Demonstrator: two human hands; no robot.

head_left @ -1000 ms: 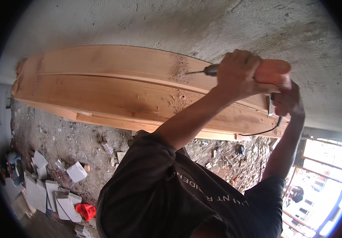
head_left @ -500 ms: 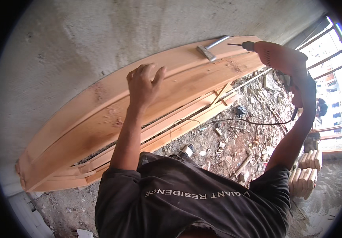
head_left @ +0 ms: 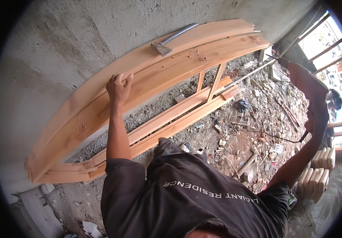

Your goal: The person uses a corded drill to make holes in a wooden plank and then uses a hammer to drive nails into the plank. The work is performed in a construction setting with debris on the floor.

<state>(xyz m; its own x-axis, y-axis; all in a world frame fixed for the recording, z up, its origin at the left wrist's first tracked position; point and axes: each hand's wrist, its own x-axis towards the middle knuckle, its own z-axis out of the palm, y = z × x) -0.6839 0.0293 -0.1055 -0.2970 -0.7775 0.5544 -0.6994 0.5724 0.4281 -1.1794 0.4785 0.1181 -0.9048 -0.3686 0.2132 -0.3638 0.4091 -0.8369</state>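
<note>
A long wooden frame (head_left: 147, 89) of pale brown boards stands along the wall. My left hand (head_left: 118, 88) is at its upper boards, fingers bent over the edge and thumb apart. Up at the right, my right hand (head_left: 315, 113) grips a red power drill (head_left: 305, 82). The drill is smeared by motion, and its thin bit points left, off the frame's right end. A hatchet (head_left: 162, 49) with a metal handle lies on the top board, right of my left hand. Wood shavings (head_left: 201, 55) are scattered on the boards.
Below the frame, the ground is covered with rubble (head_left: 254, 107) and wood scraps. The drill's black cord (head_left: 286, 139) trails over it. Stacked pale blocks (head_left: 314, 178) stand at the lower right. A concrete wall (head_left: 71, 43) rises behind the frame. A barred opening (head_left: 325, 43) is at the right.
The drill and my right hand have moved right and down, away from the boards. The view has shifted, and more ground shows between the frame's upper boards and lower rails. My left hand stays at the boards.
</note>
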